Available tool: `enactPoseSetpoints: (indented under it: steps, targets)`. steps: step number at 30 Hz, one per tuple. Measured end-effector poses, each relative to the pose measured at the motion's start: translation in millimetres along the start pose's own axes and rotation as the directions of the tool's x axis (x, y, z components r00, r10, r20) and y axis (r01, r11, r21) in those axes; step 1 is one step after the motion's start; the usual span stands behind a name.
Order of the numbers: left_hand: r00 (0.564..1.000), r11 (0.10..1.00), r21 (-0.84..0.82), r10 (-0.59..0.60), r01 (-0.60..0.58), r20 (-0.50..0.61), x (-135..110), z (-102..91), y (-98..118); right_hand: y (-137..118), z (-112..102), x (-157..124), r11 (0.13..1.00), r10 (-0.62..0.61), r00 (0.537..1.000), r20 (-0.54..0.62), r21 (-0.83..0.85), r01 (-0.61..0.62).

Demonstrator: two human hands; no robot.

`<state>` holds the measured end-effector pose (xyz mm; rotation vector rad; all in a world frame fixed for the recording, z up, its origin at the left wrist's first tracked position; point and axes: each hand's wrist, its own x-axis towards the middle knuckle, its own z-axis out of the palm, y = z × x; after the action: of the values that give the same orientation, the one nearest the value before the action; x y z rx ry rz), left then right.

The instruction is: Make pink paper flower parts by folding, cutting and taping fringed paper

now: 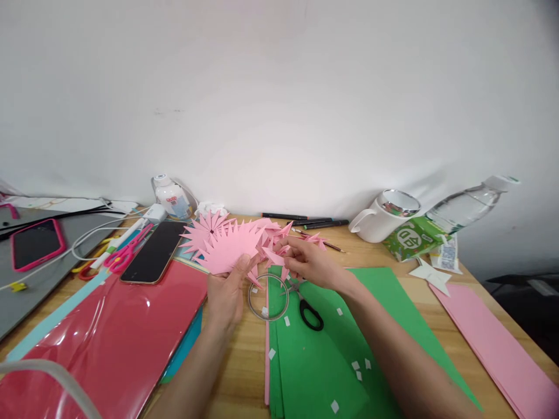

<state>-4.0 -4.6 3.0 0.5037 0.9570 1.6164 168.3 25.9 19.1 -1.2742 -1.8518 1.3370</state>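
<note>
The left hand (227, 286) holds a spiky pink paper fan (231, 247) above the wooden counter (240, 364), towards its far edge; the right hand (312, 265) pinches a pointed pink paper piece (272, 256) between narrowed fingers. Joining pieces seems in hand, calling next for careful alignment.

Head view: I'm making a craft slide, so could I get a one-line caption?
Left hand holds a pink fan, right hand a pink spike; scissors lie on green paper.

Wooden table (244, 366), mug (376, 221), markers (326, 224), pink sheets (489, 337)
</note>
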Motion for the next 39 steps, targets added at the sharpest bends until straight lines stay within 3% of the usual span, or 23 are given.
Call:
enactPoseSetpoints:
  steps: [2, 5, 10, 14, 19, 24, 30, 39]
  targets:
    - [1.000, 1.000, -0.004, 0.014, -0.014, 0.012, -2, 2.0, 1, -6, -1, -1, 0.981, 0.025, 0.998, 0.051, 0.193, -0.035]
    - [0.999, 1.000, 0.001, -0.021, 0.021, 0.035, -4, 2.9, 3, -11, 3, -1, 0.924, 0.038, 0.999, 0.037, 0.379, -0.049]
    - [0.990, 0.991, -0.016, -0.131, 0.132, 0.059, -2, 0.5, 1, -10, 13, 1, 0.849, -0.072, 0.997, -0.012, 0.524, 0.068]
    - [0.988, 0.987, -0.058, -0.145, 0.148, 0.049, -1, -0.7, 1, -7, 16, 1, 0.839, -0.089, 0.995, -0.037, 0.536, 0.095]
    - [0.980, 0.982, -0.048, -0.177, 0.182, 0.093, -3, -1.3, 2, -10, 10, 0, 0.885, -0.041, 0.980, -0.193, 0.449, 0.126]
    - [0.978, 0.987, -0.004, -0.160, 0.162, 0.135, -5, 0.8, 3, -11, 14, 1, 0.855, -0.001, 0.984, -0.179, 0.510, 0.094]
    - [0.991, 0.995, -0.006, -0.099, 0.100, 0.085, -4, 0.8, -2, -8, 27, 3, 0.794, 0.007, 0.984, -0.176, 0.599, 0.101]
    - [0.996, 0.996, 0.036, -0.079, 0.078, 0.029, -4, -1.0, -7, -12, 36, 2, 0.839, -0.014, 0.967, -0.254, 0.524, 0.149]
